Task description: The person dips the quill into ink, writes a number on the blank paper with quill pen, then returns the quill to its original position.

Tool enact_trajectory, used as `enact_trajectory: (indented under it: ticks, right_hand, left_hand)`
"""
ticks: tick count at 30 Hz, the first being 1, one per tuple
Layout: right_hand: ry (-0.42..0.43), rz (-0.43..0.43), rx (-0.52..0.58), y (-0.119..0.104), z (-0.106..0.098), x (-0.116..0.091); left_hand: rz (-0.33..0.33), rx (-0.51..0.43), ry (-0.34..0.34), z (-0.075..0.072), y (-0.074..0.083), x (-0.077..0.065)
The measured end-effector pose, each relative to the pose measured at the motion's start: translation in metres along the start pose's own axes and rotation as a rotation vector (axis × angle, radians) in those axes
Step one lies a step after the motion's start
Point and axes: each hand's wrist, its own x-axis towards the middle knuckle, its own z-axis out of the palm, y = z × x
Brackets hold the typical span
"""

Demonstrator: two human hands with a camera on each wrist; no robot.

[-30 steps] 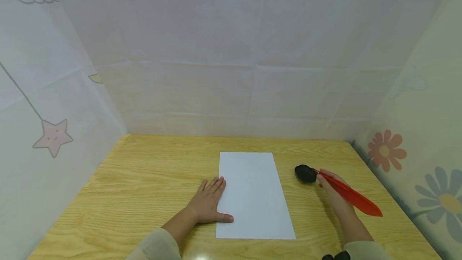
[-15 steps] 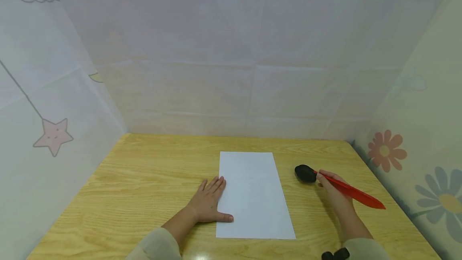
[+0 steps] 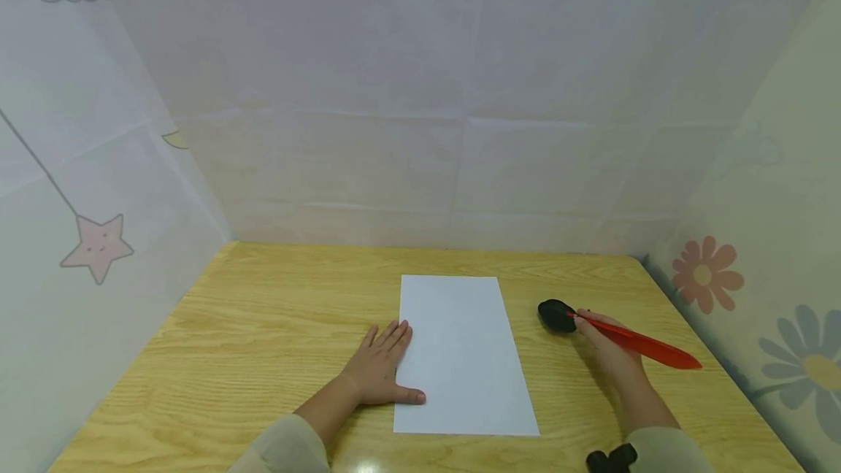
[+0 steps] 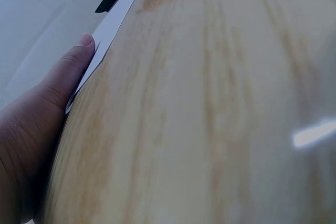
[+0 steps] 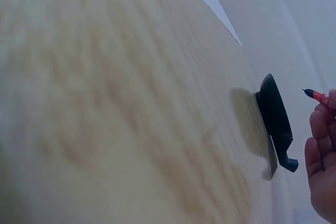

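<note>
A blank white sheet of paper (image 3: 463, 356) lies on the wooden table. My left hand (image 3: 379, 371) rests flat on its left edge, fingers spread and thumb on the paper. In the left wrist view, the thumb (image 4: 71, 69) lies along the sheet's edge. To the right of the paper, my right hand (image 3: 611, 349) pinches a red feather pen (image 3: 647, 345) near its lower end. The pen's dark tip (image 5: 308, 93) is apart from the small black dish (image 5: 274, 111) in the right wrist view. In the head view it appears over the black dish (image 3: 556, 317).
The wood-grain table (image 3: 263, 327) extends around the paper. Pale cloth walls (image 3: 453, 166) stand behind it and at both sides, with a printed star (image 3: 97, 248) and flowers (image 3: 706, 276). A small black object (image 3: 611, 460) sits by the right sleeve.
The feather pen has tilted in my right hand: its feathered end has swung up and slightly right in the head view. The left hand and the paper stay still.
</note>
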Motion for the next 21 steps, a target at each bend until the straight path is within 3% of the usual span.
enact_trajectory:
  ticks: [6,13,21]
  right_hand:
    - [-0.031,0.000,-0.013,-0.0021,-0.0012,-0.0007]
    - [-0.074,-0.065,0.013,-0.0005,-0.0039,0.0027]
    - [-0.058,-0.018,-0.060,-0.0044,-0.0058,0.0058]
  left_hand:
    - [-0.006,0.003,-0.004,0.0006,0.0005,-0.0001]
    - [0.001,0.003,0.002,0.0008,0.0005,-0.0006]
    - [0.000,-0.009,0.003,-0.0005,0.0012,-0.0010]
